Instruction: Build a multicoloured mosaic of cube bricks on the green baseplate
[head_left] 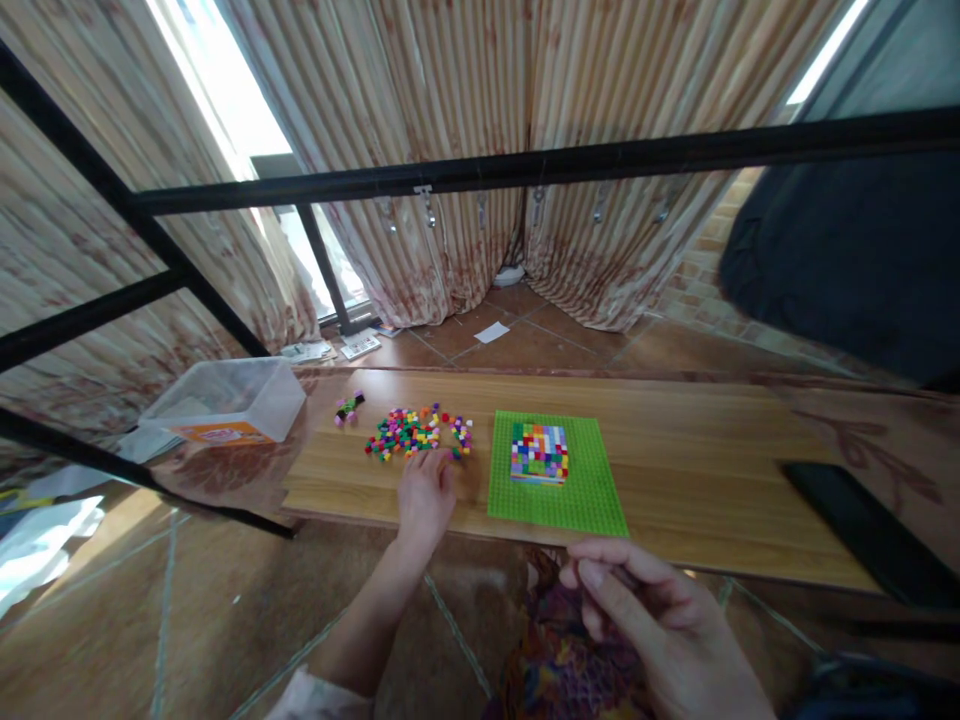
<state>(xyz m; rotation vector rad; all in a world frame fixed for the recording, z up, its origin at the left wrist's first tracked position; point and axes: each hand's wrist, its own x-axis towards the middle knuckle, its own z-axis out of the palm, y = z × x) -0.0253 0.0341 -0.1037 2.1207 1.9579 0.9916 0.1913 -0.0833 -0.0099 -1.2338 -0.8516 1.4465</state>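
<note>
A loose pile of small coloured toy bricks [405, 432] lies on the wooden board. My left hand [426, 492] rests at the pile's near edge, fingers curled down among the bricks; its fingertips are partly hidden, so what they grip does not show. To the right of the pile lies a green baseplate [592, 480]. On it stands a low block of multicoloured bricks [540, 455], built up in rows. In front of the baseplate, nearer to me, my right hand [649, 615] is raised with thumb and forefinger pressed together; anything between them is too small to make out.
A clear plastic box [244, 400] with an orange label stands left of the wooden board [697, 450]. A small brick cluster [349, 407] lies at the board's left. A dark flat object [862, 525] covers the right end. A black metal rail [480, 172] crosses above.
</note>
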